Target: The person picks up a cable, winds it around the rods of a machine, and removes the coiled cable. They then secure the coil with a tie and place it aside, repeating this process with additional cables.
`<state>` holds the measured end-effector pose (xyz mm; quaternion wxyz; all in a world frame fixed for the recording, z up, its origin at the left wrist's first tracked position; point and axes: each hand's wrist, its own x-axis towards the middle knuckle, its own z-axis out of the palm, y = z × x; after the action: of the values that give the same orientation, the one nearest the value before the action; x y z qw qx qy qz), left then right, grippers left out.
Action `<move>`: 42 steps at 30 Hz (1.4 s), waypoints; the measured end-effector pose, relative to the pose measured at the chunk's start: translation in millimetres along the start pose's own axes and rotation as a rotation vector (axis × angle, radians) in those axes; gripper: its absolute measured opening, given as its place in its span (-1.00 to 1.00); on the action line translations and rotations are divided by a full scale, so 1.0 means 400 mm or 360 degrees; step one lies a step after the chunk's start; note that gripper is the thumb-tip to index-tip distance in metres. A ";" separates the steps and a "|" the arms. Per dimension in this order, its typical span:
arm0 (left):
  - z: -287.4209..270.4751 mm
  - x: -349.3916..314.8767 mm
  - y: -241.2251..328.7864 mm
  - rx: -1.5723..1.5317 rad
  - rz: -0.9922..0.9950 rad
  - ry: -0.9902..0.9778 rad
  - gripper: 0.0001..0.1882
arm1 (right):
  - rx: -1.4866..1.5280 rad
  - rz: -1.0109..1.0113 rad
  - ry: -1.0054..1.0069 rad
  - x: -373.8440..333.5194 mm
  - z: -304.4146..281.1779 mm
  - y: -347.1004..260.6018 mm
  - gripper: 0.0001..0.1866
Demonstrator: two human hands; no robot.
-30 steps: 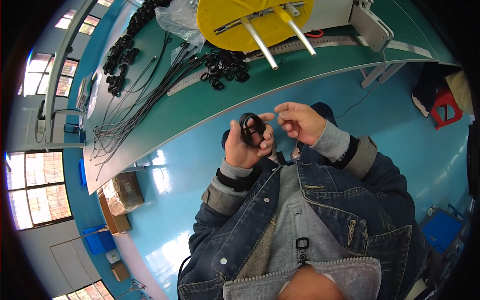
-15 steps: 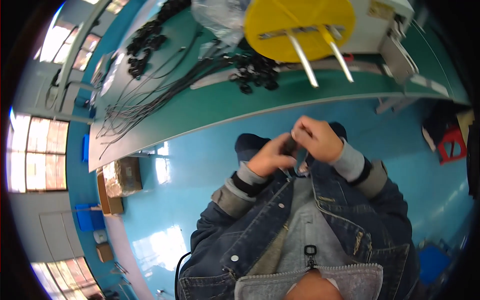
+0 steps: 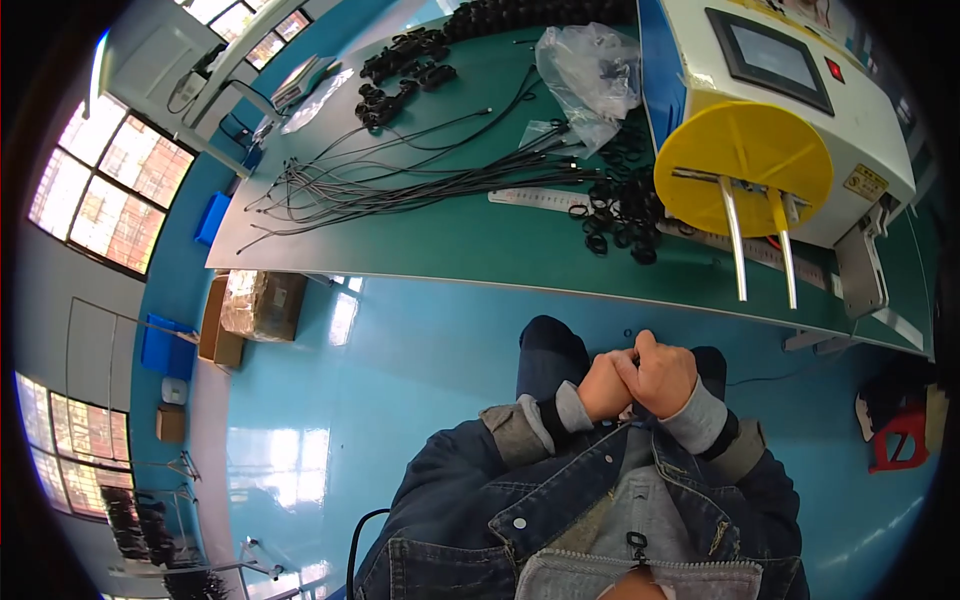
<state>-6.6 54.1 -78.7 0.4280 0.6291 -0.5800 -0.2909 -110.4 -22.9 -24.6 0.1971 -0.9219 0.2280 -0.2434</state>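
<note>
My left hand (image 3: 604, 386) and my right hand (image 3: 665, 376) are pressed together above my lap, short of the table's front edge. Both are closed, the right one in a fist with its thumb side against the left fingers. Whatever lies between them is hidden. Neither hand touches the table. Beyond them on the green table (image 3: 420, 235) lies a heap of small black loops (image 3: 622, 215), closest to my hands. A bundle of thin dark cables (image 3: 390, 192) stretches to the left of it.
A white machine with a screen (image 3: 768, 62) carries a yellow disc (image 3: 743, 150) with two metal rods jutting over the table edge. A clear plastic bag (image 3: 590, 80) and more black coils (image 3: 395, 75) lie further back. Cardboard boxes (image 3: 262, 305) stand at the left; a red stool (image 3: 897, 440) at the right.
My hands have closed in on each other; the gap and dark thing between them no longer show. The view has shifted, so the table and machine sit lower and further right.
</note>
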 end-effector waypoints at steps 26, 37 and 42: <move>-0.696 0.395 -0.262 0.1513 -0.0648 0.0439 -0.79 | 0.0952 0.0526 -0.0451 -0.033 -0.015 0.102 -0.82; -0.755 0.358 -0.104 0.0106 0.0296 0.1400 -0.89 | 0.0988 0.0565 -0.0442 -0.099 -0.066 0.095 -0.85; -0.691 0.209 0.102 0.0269 0.0423 0.1297 -0.81 | 0.0980 0.0371 -0.0132 -0.091 -0.130 0.066 -0.82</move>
<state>225.3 29.3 96.4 0.6026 0.6452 -0.4615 0.0872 -175.3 -38.7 -8.6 0.5020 -0.7960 0.2394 -0.2390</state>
